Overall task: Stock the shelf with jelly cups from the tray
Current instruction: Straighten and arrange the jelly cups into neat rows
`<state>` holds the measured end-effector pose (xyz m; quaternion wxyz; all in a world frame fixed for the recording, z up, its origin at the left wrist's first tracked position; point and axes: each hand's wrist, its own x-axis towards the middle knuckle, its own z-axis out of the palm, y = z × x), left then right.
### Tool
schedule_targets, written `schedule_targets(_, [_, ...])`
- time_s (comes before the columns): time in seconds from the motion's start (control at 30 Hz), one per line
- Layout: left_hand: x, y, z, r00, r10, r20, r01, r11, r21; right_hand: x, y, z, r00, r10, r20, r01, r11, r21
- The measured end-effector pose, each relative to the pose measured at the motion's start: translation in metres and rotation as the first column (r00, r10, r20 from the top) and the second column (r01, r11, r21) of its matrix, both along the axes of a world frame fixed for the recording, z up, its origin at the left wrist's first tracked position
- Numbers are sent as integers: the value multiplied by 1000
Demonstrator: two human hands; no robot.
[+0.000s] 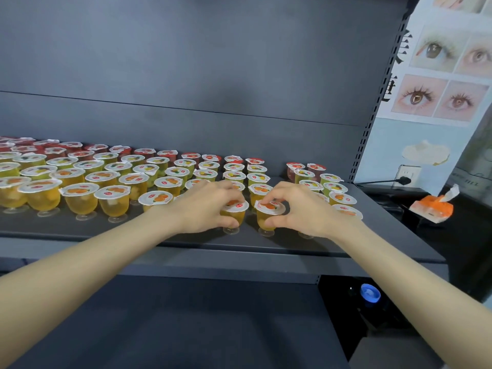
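Observation:
Rows of jelly cups with white foil lids fill the dark shelf point(386, 235): red ones at the back, green in the middle, orange in front. My left hand point(210, 206) grips an orange jelly cup point(235, 214) standing near the shelf's front edge, fingers over its lid and thumb at its side. Right beside it my right hand point(295, 206) grips a second orange jelly cup point(269, 215), fingertips on the lid, thumb low on the cup. Both cups stand upright on their clear feet. No tray is in view.
A gap in the back rows lies around the shelf's right part point(277, 171). A lower dark shelf point(186, 328) runs beneath my arms. To the right stand a tissue pack point(432, 207), a wall socket with plug point(404, 179) and a blue-capped bottle point(370, 294).

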<state>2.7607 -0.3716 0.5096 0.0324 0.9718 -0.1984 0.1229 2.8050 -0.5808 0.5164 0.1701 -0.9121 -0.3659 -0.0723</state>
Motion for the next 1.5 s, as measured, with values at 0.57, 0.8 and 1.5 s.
schedule_targets(0.57, [-7,8,-10,992,7,122,-19,994,105,-10,13,-13,997,-61,46,61,998,3])
schedule_targets(0.8, [-6,13,-7,995,0,98,-5,998,57,-15,15,-12,996,-85,15,85,996,41])
schedule_targets(1.5, [-8,13,-8,994,19,112,-31,994,106,-19,17,-11,994,-104,23,104,995,0])
